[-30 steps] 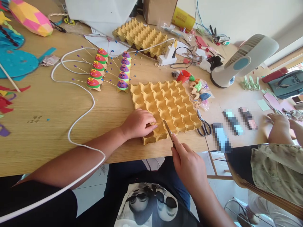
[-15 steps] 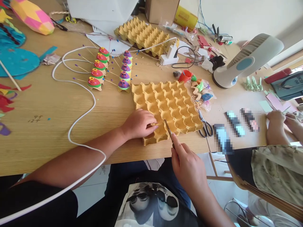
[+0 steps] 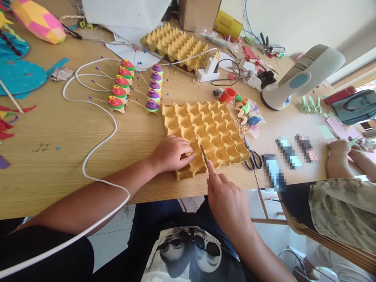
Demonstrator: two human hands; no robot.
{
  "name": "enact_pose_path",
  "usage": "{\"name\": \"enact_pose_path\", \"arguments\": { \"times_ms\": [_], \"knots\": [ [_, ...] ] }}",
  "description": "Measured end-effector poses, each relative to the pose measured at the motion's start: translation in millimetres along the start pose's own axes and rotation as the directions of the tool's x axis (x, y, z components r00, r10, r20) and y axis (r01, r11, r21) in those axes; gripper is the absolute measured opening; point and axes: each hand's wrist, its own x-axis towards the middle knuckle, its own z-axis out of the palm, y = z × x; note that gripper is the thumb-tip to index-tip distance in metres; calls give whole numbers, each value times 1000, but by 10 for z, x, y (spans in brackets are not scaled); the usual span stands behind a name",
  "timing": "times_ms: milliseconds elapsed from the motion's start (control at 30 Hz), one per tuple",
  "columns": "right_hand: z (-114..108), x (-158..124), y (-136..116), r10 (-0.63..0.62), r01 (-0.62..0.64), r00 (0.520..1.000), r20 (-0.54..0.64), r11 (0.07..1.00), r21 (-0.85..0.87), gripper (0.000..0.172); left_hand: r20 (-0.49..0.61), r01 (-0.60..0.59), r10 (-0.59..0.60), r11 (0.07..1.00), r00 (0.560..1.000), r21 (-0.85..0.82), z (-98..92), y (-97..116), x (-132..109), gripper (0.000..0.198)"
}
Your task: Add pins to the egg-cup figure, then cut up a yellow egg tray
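Note:
A yellow-brown cardboard egg tray lies at the table's front edge with its cups facing up. My left hand is closed on its near left part, thumb and fingers pinching the cardboard. In my right hand is a slim craft knife, index finger stretched along it. Its blade points away from me and touches the tray just right of my left fingers. The handle is mostly hidden in my palm. Black-handled scissors rest against the tray's right side.
Painted egg-carton caterpillars stand behind the tray. A second egg tray lies farther back. A white cable crosses my left forearm. A fan stands at back right. Another person's hands rest on the table at far right.
My right hand and the knife have shifted slightly to the left and away from me. My left hand keeps its hold on the tray. The whole view has moved a little.

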Motion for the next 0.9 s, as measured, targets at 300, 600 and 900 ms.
{"name": "enact_pose_path", "arguments": {
  "times_ms": [300, 600, 900],
  "knots": [
    [38, 77, 5, 12, -12, 1000, 15, 1000, 2, 58, 14, -6, 6, 1000, 1000, -1, -13, -1, 16, 29],
    [-44, -49, 41, 0, 1, 999, 40, 1000, -20, 61, 6, -1, 1, 1000, 1000, -19, -8, 2, 9, 28],
    [-41, 94, 9, 8, -7, 999, 32, 1000, -28, 59, 8, -11, 11, 1000, 1000, -4, -20, 1, 14, 29]
  ]
}}
